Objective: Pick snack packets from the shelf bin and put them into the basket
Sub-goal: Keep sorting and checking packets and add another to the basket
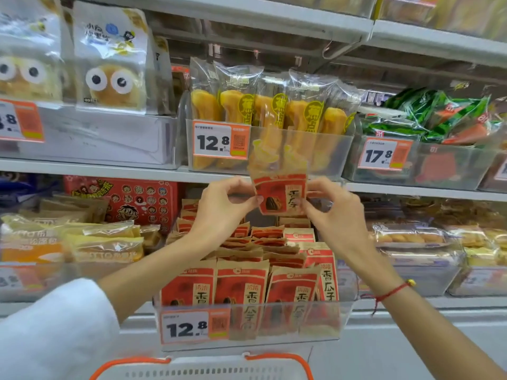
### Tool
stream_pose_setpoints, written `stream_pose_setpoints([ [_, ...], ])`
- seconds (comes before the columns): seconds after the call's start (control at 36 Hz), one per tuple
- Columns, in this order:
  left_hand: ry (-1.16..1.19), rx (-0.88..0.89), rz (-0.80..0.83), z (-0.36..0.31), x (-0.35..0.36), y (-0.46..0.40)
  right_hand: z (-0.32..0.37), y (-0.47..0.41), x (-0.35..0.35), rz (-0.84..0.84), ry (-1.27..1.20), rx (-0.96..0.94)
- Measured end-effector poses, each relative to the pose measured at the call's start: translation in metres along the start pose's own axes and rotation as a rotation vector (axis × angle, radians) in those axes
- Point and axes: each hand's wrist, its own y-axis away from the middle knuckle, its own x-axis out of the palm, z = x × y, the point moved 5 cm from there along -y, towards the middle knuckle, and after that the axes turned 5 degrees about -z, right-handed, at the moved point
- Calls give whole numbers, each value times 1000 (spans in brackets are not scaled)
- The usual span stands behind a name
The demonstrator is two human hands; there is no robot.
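Left hand (pixel 222 207) pinches one edge of the red-and-brown paper snack packet (pixel 279 193), right hand (pixel 333 212) pinches the other, holding it upright above the clear plastic shelf bin (pixel 344 311). Looks light, crinkly, bendy; edge pinches should hold. Below the grip waits the white orange-handled basket (pixel 203 370).

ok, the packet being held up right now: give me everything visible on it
The held packet is a small flat pouch that looks like kraft paper, with a red printed front, a cream panel of dark characters and a dark seed picture. It is upright, slightly tilted, lifted above the clear shelf bin of matching packets. The left hand pinches its left edge, the right hand its right edge. Its top blurs against the bin above.
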Motion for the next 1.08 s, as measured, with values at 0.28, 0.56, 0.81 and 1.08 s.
stream_pose_setpoints([
  [0.28,-323,-95,135,45,19,-25,-47,-9,40,56,141,80],
  [0.56,-363,-140,44,65,13,-30,-67,-11,78,176,222,250],
  [0.81,-417,-29,29,57,15,-38,-83,-16,86,277,-90,491],
  [1.08,-512,-35,212,64,31,-37,-89,-12,91,376,-3,548],
])
